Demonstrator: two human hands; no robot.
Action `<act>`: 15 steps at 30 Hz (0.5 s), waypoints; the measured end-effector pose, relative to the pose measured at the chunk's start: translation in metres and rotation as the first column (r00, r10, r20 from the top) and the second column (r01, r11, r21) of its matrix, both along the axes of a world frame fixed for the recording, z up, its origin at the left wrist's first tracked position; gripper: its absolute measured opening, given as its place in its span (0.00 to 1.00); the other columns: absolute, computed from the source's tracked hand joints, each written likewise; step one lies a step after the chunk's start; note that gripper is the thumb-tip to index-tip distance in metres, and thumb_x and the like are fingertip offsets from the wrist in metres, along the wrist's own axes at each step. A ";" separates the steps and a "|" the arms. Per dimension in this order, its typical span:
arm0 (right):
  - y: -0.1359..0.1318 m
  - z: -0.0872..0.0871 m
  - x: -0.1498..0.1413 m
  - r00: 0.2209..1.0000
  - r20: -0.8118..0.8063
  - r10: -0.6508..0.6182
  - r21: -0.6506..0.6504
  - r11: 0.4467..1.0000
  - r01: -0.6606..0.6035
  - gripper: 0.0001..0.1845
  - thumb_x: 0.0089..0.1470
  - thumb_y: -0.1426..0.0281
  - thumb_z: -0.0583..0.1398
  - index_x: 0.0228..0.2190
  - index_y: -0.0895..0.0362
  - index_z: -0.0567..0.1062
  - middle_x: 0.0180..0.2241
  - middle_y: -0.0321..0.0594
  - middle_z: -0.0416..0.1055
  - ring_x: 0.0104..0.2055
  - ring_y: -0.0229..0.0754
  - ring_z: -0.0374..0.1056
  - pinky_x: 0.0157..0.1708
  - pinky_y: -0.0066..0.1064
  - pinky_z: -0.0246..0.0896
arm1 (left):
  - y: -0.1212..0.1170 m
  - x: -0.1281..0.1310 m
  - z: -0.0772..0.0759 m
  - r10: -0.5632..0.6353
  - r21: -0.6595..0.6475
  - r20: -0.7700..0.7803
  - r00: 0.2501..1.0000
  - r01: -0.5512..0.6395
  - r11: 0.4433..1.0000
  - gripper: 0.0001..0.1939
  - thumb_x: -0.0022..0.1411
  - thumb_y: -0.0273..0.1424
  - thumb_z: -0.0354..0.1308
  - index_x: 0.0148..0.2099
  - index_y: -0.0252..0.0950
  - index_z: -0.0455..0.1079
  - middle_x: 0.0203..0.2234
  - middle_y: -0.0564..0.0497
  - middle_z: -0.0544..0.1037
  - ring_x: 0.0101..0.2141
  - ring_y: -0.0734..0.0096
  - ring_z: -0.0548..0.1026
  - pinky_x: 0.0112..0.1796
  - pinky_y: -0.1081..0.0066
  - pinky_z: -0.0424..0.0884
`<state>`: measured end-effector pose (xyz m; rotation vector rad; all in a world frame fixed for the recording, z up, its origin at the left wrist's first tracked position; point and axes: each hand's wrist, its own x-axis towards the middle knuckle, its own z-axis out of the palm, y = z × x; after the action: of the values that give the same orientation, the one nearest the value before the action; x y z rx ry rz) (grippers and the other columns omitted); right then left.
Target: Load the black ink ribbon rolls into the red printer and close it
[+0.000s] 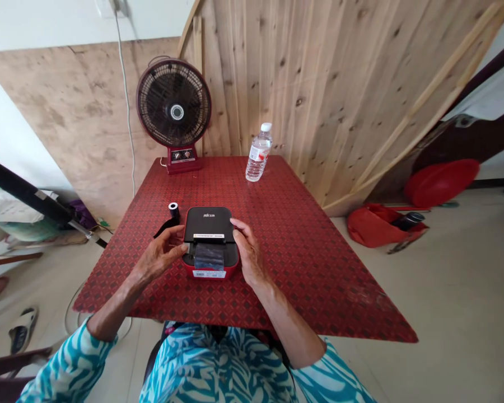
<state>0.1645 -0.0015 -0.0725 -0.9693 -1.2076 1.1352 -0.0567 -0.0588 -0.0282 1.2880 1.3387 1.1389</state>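
A small label printer with a black lid and a red base sits on the table near its front edge. A dark, glossy strip of film lies across the opening at its near side. My left hand has its fingers bent against the printer's left side. On the opposite side, my right hand grips the lid's right edge between thumb and fingers. Just left of the printer stands a roll of black ribbon with a white core, its loose end trailing toward my left hand.
The table has a red patterned cover. A red fan stands at its back left, and a water bottle at the back. Wooden boards line the wall behind. A red bag rests on the floor to the right.
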 end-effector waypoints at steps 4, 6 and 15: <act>0.001 0.005 0.003 0.999 0.042 0.022 0.032 0.999 -0.024 0.15 0.56 0.62 0.56 0.44 0.48 0.75 0.51 0.37 0.72 0.56 0.45 0.64 0.62 0.45 0.53 | 0.007 0.001 0.001 -0.001 -0.047 0.050 0.999 0.003 0.999 0.33 0.53 0.43 0.67 0.57 0.33 0.66 0.46 0.42 0.77 0.48 0.55 0.75 0.49 0.56 0.70; 0.002 0.007 0.005 0.998 0.064 0.026 0.061 0.998 -0.030 0.14 0.55 0.62 0.56 0.43 0.47 0.76 0.50 0.37 0.71 0.56 0.45 0.64 0.62 0.44 0.54 | 0.012 0.002 0.003 0.031 -0.034 0.038 0.999 -0.030 0.999 0.34 0.53 0.44 0.67 0.57 0.34 0.65 0.49 0.41 0.76 0.51 0.52 0.73 0.52 0.54 0.68; 0.000 0.008 0.008 0.994 0.100 0.031 0.076 0.996 -0.039 0.15 0.56 0.64 0.55 0.44 0.47 0.76 0.51 0.39 0.69 0.57 0.45 0.62 0.61 0.43 0.55 | 0.045 0.028 0.008 0.071 -0.030 0.026 0.997 -0.071 0.997 0.43 0.50 0.38 0.67 0.66 0.35 0.55 0.60 0.40 0.67 0.60 0.49 0.65 0.59 0.53 0.60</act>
<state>0.1724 -0.0020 -0.0642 -0.9578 -1.3434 1.0695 -0.0291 -0.0138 -0.0198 1.2082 1.3854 1.1774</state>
